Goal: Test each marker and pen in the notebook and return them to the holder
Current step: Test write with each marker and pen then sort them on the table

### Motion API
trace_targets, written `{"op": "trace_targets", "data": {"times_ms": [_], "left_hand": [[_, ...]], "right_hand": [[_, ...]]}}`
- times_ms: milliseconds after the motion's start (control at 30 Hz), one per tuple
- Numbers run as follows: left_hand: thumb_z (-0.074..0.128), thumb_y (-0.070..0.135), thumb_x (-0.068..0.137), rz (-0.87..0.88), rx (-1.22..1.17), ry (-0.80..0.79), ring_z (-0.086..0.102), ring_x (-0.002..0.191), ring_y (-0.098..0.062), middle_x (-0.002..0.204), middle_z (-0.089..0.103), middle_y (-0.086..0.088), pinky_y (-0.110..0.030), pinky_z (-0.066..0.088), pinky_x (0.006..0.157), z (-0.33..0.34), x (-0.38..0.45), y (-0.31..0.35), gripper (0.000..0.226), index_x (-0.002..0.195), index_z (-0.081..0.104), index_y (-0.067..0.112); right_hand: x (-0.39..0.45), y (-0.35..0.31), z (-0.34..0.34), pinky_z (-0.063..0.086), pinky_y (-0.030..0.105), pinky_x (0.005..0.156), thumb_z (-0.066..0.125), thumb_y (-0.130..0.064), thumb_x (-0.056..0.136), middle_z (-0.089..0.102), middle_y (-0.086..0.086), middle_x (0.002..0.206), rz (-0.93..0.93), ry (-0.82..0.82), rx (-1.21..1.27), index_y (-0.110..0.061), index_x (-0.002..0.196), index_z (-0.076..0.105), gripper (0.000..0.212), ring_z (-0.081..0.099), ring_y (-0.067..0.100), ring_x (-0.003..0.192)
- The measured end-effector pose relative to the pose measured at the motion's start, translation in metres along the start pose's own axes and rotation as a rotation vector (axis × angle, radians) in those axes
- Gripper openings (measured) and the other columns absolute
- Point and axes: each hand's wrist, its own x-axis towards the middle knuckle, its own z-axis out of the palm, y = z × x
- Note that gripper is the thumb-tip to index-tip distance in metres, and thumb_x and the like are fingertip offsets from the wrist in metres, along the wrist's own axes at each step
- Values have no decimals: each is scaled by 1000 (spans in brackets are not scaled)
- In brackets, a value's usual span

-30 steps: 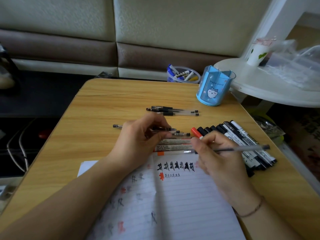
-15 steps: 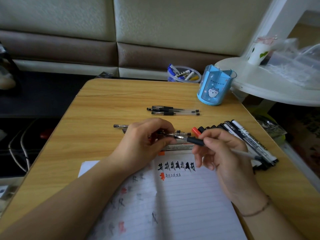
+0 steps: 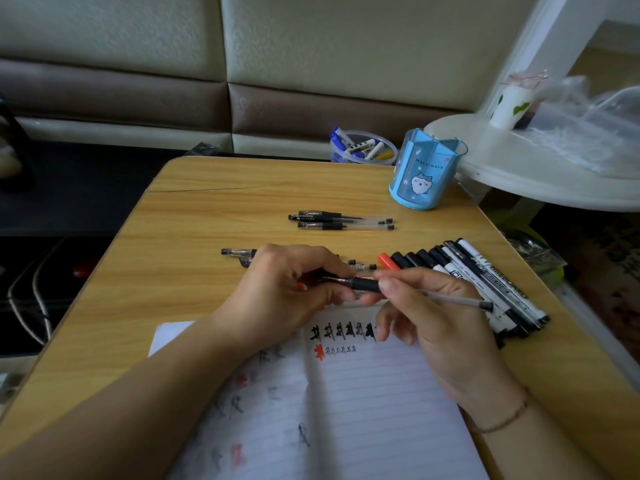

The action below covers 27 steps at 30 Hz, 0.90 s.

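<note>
Black-gripped pen (image 3: 408,291) is now lying level over the notebook's (image 3: 363,403) top edge, swung round from a second ago; right hand (image 3: 433,317) fingers are pinching its grip while left hand (image 3: 294,289) fingers are closing on its tip, likely capping it. Holder (image 3: 424,171) is standing at the worktop's (image 3: 214,209) far right corner.

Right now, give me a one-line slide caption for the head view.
Both hands, left and right, hold a pen above the notebook; markers wait beside it, holder behind.

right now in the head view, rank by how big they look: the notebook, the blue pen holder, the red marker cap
1. notebook, by far the largest, though nearest the camera
2. blue pen holder
3. red marker cap, smallest
</note>
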Motion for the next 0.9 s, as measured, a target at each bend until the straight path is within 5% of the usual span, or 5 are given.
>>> {"op": "trace_targets", "data": {"times_ms": [233, 367, 500, 700, 900], "left_hand": [[64, 29, 89, -112, -143, 47, 54, 62, -29, 77, 60, -8, -39, 45, 53, -2, -2, -5, 10, 94, 61, 20], [64, 25, 89, 36, 58, 19, 57, 71, -16, 80, 61, 5, -30, 45, 60, -2, -2, -4, 15, 95, 65, 12], [66, 30, 88, 170, 213, 24, 56, 85, -9, 93, 62, 7, -24, 45, 73, 0, 0, -1, 25, 104, 64, 11], [61, 30, 90, 98, 188, 154, 56, 99, -16, 116, 57, 5, -28, 48, 82, -3, 1, -5, 39, 125, 56, 13], [61, 21, 90, 84, 186, 158, 58, 95, -22, 114, 59, 2, -28, 48, 79, -1, 2, -8, 30, 118, 60, 11]], "right_hand": [[3, -15, -24, 41, 26, 44, 68, -53, 76, 74, 10, 80, -179, -34, -146, -16, 90, 77, 41, 63, 22, 60], [-2, -16, -23, 51, 15, 56, 74, -37, 79, 73, -13, 73, -409, 54, -754, -24, 85, 77, 15, 68, 5, 66], [-3, -10, -16, 56, 27, 59, 64, -44, 86, 70, -21, 80, -522, 56, -1035, -32, 105, 73, 25, 66, 0, 72], [12, -14, -72, 41, 28, 65, 68, -40, 83, 68, -5, 92, -219, 693, -1187, -28, 89, 71, 14, 58, 23, 95], [19, 2, -95, 43, 41, 84, 73, -44, 78, 67, -7, 88, 82, 769, -1318, -30, 82, 73, 14, 56, 29, 97]]}}
